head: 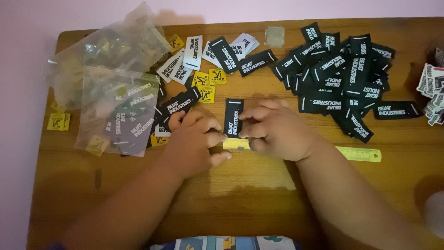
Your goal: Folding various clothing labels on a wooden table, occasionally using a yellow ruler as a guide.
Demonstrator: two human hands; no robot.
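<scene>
Black label (233,117) lies flat at table centre, long axis running near-to-far, upright between both hands. Left hand (194,141) sits just left of it, fingers curled, thumb and forefinger tips touching the label's lower left edge. Right hand (277,132) sits just right, fingers bent, fingertips pinching the lower right edge. Both equally close; neither hand is closed into a fist, both grip lightly at the near end. Yellow ruler (358,154) lies left-right under the right hand, its left end showing just below the label, so label crosses it at about a right angle. Far right: big heap of black labels (340,74). Far centre: mixed white labels (185,60) and small yellow labels (208,83). Left: clear plastic bags (111,78) with more labels inside, one loose yellow label (58,121) at left edge. All on wooden table (259,203). No other views.
</scene>
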